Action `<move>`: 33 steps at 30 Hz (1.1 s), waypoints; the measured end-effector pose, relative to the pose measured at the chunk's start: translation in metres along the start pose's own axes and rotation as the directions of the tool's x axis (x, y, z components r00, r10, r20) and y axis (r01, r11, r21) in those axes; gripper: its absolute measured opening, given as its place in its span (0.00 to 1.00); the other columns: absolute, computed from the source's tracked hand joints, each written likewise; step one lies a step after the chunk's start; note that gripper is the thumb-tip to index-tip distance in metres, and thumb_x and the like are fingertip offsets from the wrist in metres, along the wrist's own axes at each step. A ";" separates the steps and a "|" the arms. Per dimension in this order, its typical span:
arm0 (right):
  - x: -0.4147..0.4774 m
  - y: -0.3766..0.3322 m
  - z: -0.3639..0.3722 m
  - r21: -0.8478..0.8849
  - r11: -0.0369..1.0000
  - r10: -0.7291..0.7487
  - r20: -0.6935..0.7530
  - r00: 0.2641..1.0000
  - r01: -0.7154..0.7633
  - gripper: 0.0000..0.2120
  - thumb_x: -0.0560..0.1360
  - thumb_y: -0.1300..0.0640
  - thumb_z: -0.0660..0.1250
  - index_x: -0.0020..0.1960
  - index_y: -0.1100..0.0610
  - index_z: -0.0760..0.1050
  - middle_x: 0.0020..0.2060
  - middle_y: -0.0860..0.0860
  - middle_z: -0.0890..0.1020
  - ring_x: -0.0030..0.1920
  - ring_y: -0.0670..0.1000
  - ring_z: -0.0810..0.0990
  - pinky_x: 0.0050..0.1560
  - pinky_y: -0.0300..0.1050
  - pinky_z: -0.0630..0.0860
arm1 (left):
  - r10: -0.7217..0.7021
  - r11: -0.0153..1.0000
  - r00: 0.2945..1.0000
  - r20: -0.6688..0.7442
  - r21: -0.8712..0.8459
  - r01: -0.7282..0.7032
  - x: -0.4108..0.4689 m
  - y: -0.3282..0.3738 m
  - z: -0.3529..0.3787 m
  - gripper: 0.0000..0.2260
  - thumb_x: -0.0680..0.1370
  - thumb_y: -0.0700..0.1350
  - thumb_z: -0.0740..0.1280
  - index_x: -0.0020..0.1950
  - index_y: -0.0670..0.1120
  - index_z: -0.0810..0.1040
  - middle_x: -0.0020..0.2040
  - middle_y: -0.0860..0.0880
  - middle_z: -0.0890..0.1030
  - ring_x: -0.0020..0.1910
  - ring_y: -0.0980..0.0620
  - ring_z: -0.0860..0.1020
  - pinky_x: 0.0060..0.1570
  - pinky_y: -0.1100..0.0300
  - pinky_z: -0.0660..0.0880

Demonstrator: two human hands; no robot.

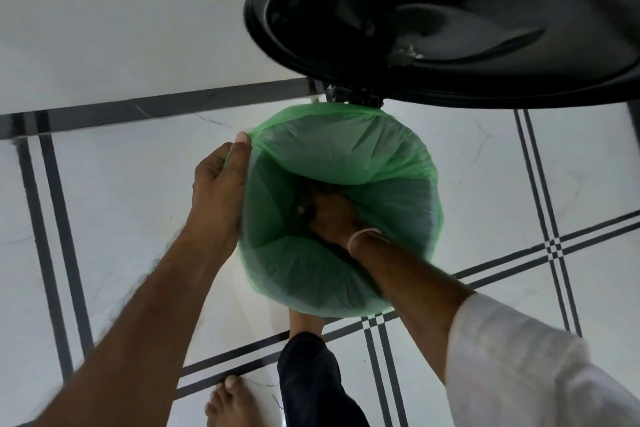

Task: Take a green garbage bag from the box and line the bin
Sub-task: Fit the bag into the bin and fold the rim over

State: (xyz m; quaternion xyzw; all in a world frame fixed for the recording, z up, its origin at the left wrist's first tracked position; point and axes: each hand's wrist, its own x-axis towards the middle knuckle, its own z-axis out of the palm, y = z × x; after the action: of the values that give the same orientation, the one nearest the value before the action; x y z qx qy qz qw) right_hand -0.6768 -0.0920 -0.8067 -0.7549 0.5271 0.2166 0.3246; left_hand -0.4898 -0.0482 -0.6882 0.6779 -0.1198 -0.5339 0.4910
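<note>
- My left hand was clamped on the left edge of the green garbage bag, thumb pressed along the rim and fingers curled over the film on the outer side.
- My right hand was plunged deep inside the bag, pressing down toward the bottom; whether its fingers were spread or closed I could not tell in the dim interior.
- A pale band sat on that wrist, and a white sleeve covered the forearm further back.
- The bag was stretched over the whole mouth of the bin, which it hid almost entirely.
- The black lid stood raised at the far side, its underside facing me.
- One bare foot was just beside the bin's near base, the other on the white tiled floor.
</note>
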 end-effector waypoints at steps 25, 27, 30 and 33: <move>-0.058 0.048 -0.184 0.981 0.108 0.469 0.094 0.878 -0.163 0.12 0.74 0.52 0.78 0.46 0.61 0.86 0.44 0.61 0.89 0.44 0.59 0.87 0.50 0.53 0.86 | -0.331 0.928 0.937 0.109 0.217 0.303 0.074 0.057 0.035 0.13 0.78 0.52 0.74 0.48 0.42 0.84 0.46 0.40 0.87 0.37 0.45 0.86 0.36 0.53 0.85; -0.053 0.050 -0.185 0.964 0.125 0.450 0.155 0.879 -0.234 0.13 0.74 0.51 0.78 0.47 0.62 0.86 0.46 0.63 0.88 0.43 0.60 0.87 0.51 0.57 0.86 | -0.450 0.885 0.881 0.150 0.208 0.416 0.083 0.055 0.032 0.16 0.77 0.54 0.75 0.53 0.41 0.85 0.49 0.41 0.87 0.43 0.44 0.86 0.38 0.52 0.85; -0.049 0.056 -0.179 0.972 0.145 0.440 0.102 0.892 -0.182 0.06 0.76 0.57 0.75 0.47 0.61 0.85 0.45 0.61 0.88 0.43 0.58 0.86 0.50 0.52 0.86 | -0.493 0.853 0.853 0.170 0.286 0.436 0.085 0.047 0.024 0.11 0.77 0.50 0.74 0.50 0.42 0.86 0.47 0.42 0.87 0.40 0.45 0.86 0.41 0.51 0.84; -0.050 0.062 -0.177 0.966 0.258 0.356 -0.116 0.927 0.022 0.06 0.81 0.60 0.69 0.53 0.59 0.85 0.47 0.55 0.87 0.47 0.52 0.85 0.54 0.47 0.83 | -0.422 0.891 0.878 0.227 0.281 0.356 0.080 0.042 0.015 0.07 0.81 0.46 0.70 0.49 0.44 0.84 0.49 0.42 0.85 0.39 0.46 0.85 0.45 0.50 0.84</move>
State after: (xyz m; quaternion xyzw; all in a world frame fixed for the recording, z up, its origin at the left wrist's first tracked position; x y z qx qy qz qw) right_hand -0.7551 -0.2011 -0.6662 -0.3696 0.6717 -0.2319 0.5987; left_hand -0.4549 -0.1312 -0.7024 0.6573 -0.1101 -0.6955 0.2685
